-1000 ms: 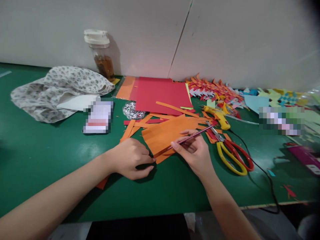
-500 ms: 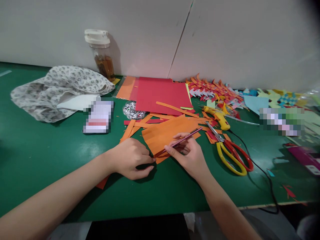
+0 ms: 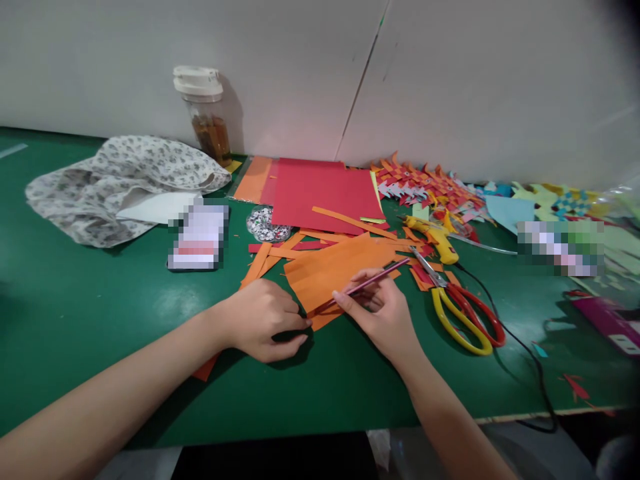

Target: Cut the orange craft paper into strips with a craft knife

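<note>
Scissors (image 3: 447, 297), glue gun (image 3: 437, 237), bottle (image 3: 207, 120), floral cloth (image 3: 100, 187), red sheet (image 3: 320, 190)

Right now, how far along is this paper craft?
Done: woven fish are piled by the wall, and orange strips are cut. In hand: the right hand holds a pencil to the orange sheet, and the left hand steadies its near corner. Probably left: the red sheet is whole, and the scissors and glue gun lie idle.

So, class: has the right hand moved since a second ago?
Yes: the right hand with the pencil slid slightly left, away from the scissors, toward the left hand.
</note>
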Available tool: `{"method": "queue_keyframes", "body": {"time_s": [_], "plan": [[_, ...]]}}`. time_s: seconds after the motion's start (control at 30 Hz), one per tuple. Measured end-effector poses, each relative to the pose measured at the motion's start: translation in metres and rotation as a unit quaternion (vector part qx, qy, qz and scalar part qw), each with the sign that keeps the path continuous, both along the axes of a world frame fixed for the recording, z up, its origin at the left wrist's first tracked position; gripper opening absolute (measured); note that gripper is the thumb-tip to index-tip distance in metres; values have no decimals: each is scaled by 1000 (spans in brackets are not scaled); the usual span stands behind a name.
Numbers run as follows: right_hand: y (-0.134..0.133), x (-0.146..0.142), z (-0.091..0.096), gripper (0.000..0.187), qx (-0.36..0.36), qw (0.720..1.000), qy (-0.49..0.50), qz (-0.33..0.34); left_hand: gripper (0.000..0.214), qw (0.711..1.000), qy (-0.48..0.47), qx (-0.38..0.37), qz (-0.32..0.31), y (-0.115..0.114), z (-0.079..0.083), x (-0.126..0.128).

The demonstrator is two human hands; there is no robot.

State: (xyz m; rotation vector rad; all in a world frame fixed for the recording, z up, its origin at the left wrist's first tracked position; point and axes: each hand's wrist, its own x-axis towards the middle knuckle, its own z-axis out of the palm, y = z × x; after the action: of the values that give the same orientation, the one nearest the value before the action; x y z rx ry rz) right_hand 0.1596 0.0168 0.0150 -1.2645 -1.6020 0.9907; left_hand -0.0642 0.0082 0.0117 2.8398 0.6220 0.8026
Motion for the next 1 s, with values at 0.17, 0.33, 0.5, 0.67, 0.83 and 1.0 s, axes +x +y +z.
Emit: {"method": "queue_keyframes", "body": {"time_s": [0.17, 0.33, 0.5, 0.67, 0.83, 1.0], "plan": [[-2, 0, 3, 32, -3, 1000, 21, 8, 26, 1000, -2, 1, 0, 0, 0, 0], [-2, -2, 3, 31, -7, 1000, 15, 23, 27, 1000, -2, 3, -1, 1, 0, 1], [-3, -1, 1, 30, 7, 999, 26, 23, 26, 1000, -4, 2, -1, 1, 0, 1], [-3, -3, 1, 31, -4, 1000, 16, 24, 27, 1000, 4, 3, 3, 0, 0, 1], [-4, -3, 5, 32, 0, 1000, 27, -8, 25, 1000, -1, 5, 3, 0, 2, 1], [-4, -4, 4, 33, -13, 1000, 22, 14, 26, 1000, 10, 12, 8, 0, 3, 1]]}}
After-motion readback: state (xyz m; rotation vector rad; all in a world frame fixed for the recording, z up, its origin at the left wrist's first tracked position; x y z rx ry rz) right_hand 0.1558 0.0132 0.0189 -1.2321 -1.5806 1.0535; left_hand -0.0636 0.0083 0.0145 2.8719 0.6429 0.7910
